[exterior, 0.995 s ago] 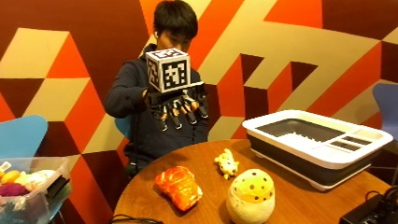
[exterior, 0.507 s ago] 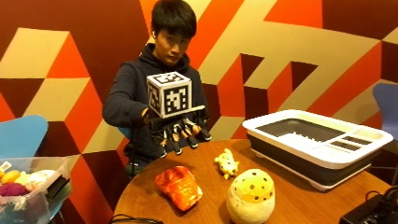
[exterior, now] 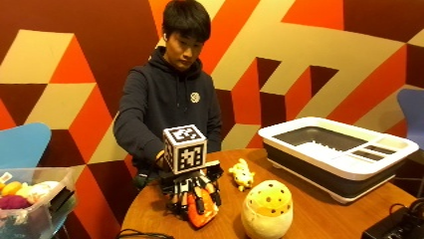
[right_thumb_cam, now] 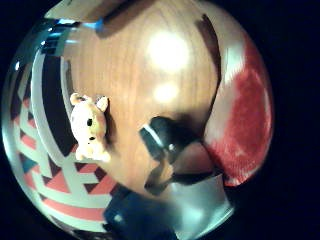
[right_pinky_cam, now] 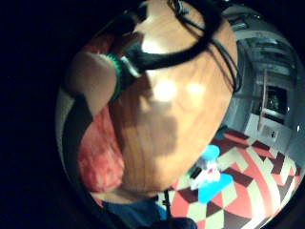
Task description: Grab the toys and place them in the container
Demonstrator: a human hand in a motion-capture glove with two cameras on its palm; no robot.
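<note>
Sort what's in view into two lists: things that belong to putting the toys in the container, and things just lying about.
Job:
- gloved hand, down on the red toy
- red toy
- yellow toy
- egg toy
- container
- table

Lying about:
- clear bin of balls beside the table
- blue chair
- black box at the table edge

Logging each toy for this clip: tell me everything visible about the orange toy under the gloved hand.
The orange toy is a soft, plush-looking piece, orange-red with paler patches, lying flat on the wooden table near its front edge. The gloved right hand is on top of it, fingers spread down over it, hiding most of it; a closed grip cannot be confirmed. It fills the palm views' edge.
</note>
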